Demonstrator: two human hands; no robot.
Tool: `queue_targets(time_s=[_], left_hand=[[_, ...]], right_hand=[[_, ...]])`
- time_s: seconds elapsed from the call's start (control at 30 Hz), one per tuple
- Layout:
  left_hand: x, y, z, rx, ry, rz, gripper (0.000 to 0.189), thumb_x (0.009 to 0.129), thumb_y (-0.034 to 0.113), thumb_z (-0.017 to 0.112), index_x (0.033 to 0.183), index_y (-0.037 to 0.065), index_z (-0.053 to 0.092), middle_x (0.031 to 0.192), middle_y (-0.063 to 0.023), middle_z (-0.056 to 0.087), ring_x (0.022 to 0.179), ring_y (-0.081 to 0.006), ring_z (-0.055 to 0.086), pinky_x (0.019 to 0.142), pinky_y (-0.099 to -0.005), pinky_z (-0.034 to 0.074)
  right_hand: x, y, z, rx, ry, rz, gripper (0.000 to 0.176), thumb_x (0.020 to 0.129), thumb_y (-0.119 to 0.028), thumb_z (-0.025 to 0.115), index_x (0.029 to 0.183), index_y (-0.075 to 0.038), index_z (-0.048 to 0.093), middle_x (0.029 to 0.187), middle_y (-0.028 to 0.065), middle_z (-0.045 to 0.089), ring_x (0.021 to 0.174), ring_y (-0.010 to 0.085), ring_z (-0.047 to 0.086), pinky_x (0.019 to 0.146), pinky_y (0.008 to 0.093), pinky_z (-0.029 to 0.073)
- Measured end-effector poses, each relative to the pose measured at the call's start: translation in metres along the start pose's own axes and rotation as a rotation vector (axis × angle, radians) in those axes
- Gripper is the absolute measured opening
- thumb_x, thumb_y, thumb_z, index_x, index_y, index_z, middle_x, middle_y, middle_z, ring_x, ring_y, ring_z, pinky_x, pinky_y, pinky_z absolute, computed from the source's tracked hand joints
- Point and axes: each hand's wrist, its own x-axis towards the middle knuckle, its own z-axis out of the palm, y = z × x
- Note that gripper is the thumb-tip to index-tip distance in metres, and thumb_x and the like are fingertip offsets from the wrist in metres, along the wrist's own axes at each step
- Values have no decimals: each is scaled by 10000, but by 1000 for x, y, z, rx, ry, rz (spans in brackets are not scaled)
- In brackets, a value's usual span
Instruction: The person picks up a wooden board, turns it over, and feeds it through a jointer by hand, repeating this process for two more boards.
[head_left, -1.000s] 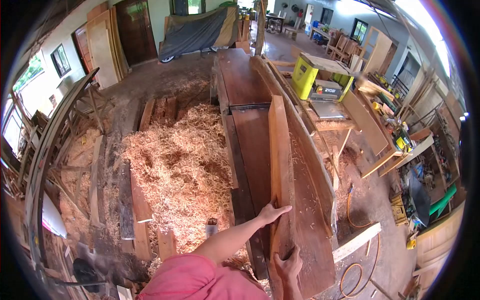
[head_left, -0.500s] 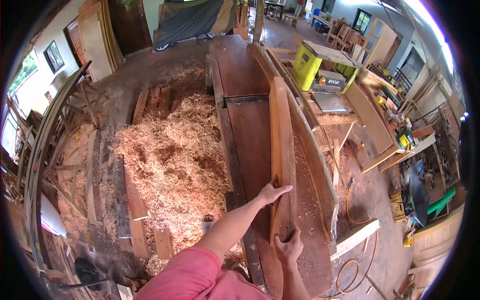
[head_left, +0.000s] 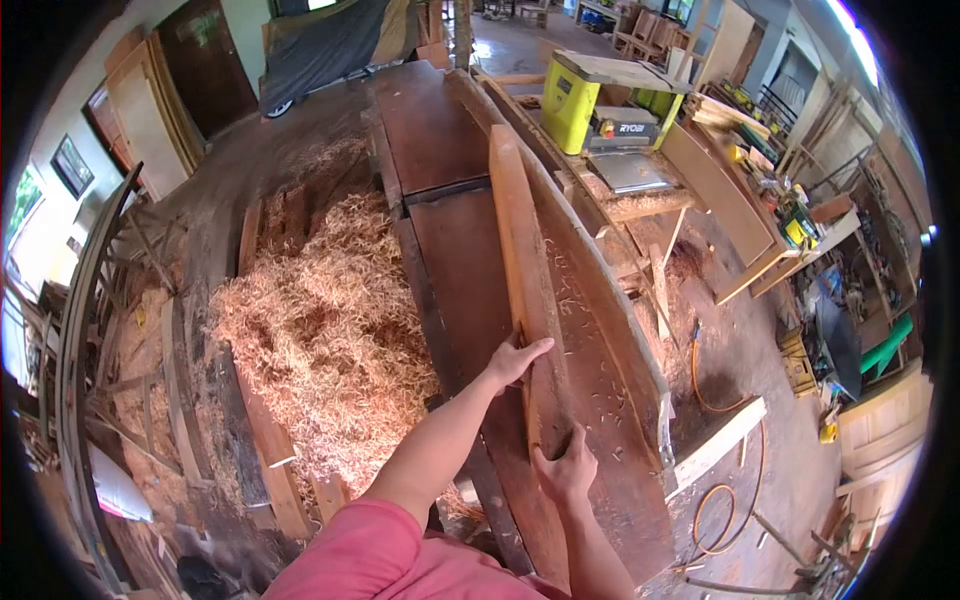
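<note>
- In the head view, a long brown wooden beam (head_left: 524,250) is lying lengthwise on a dark reddish-brown plank bench (head_left: 455,240), its far end narrowing to a blunt tip.
- The beam is showing a smoother, orange-brown left face, while its upper face is looking duller, greyish brown and rougher, with darker patches near the hands.
- The left hand (head_left: 518,364) is gripping the beam farther along, its thumb lying across the upper face and its fingers partly closing around the left side.
- The right hand (head_left: 567,466) is holding the beam nearer the body, thumb and forefinger spreading moderately across it; its other fingers are partly hidden.
- Pale, curled wood shavings (head_left: 612,408) are dotting the bench right of the beam, and a large, fluffy, tan-orange shavings pile (head_left: 325,320) is lying left of the bench.
</note>
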Motion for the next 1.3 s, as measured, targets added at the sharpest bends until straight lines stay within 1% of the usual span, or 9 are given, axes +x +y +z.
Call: queue_targets(time_s=[0.1, 0.13, 0.27, 0.33, 0.4, 0.57, 0.67, 0.97, 1.3], left_hand=[[16, 11, -8, -34, 12, 47, 911, 816, 618, 803, 1512, 113, 501, 1339, -128, 648, 1206, -273, 639, 864, -554, 566], [22, 17, -13, 40, 0, 15, 950, 832, 681, 749, 1579, 182, 440, 1450, -130, 586, 1320, -291, 570, 935, -579, 539], [73, 0, -30, 123, 180, 154, 971, 888, 770, 607, 1629, 186, 376, 1575, -151, 490, 1442, -363, 454, 1103, -619, 402], [82, -3, -43, -23, 202, 75, 961, 952, 705, 586, 1629, 72, 331, 1603, -166, 461, 1472, -306, 439, 1158, -441, 380], [65, 13, -49, -81, 280, -24, 891, 1023, 663, 510, 1600, -1, 371, 1646, -165, 406, 1512, -270, 391, 1201, -374, 355], [72, -11, -133, 569, 272, 102, 813, 997, 649, 545, 1576, 87, 450, 1648, -180, 394, 1542, -391, 310, 1246, -517, 279], [91, -27, -175, 1105, 533, 72, 810, 965, 622, 598, 1586, 127, 440, 1632, -184, 406, 1532, -447, 291, 1236, -586, 271], [110, -67, -180, 1120, 612, 296, 882, 940, 604, 649, 1618, 118, 360, 1703, -264, 139, 1547, -569, 26, 1239, -677, 197], [104, -51, -172, 1193, 628, 184, 885, 950, 624, 597, 1640, 148, 314, 1714, -227, 162, 1559, -556, 22, 1225, -665, 239]], right_hand=[[20, -12, 2, 4, -9, 6, 778, 739, -441, 781, 1345, -49, 491, 1017, 249, 736, 924, 438, 729, 818, 528, 574], [28, -16, 4, 7, -6, 4, 770, 740, -442, 778, 1338, -51, 493, 1019, 249, 737, 924, 441, 729, 820, 529, 574], [66, -39, 12, 41, -19, -18, 741, 747, -449, 765, 1315, -54, 497, 1035, 254, 739, 933, 448, 729, 831, 530, 576], [92, -54, 19, 47, -38, -22, 729, 756, -454, 757, 1302, -48, 496, 1044, 261, 738, 940, 451, 729, 839, 529, 577], [120, -70, 30, 41, -53, -12, 717, 767, -462, 747, 1284, -35, 493, 1051, 268, 737, 948, 454, 729, 848, 527, 579], [197, -123, 47, 46, -115, -17, 670, 798, -462, 733, 1210, 4, 482, 1033, 283, 733, 953, 466, 726, 861, 529, 583], [234, -146, 61, 74, -123, -28, 666, 802, -461, 737, 1188, 16, 476, 1001, 288, 727, 934, 465, 729, 847, 532, 587], [281, -166, 83, 89, -93, -35, 622, 787, -431, 733, 1152, 14, 497, 965, 270, 736, 925, 450, 728, 859, 514, 580], [315, -192, 92, 66, -94, -33, 635, 774, -421, 759, 1179, -5, 501, 1015, 284, 733, 940, 480, 723, 856, 542, 580]])
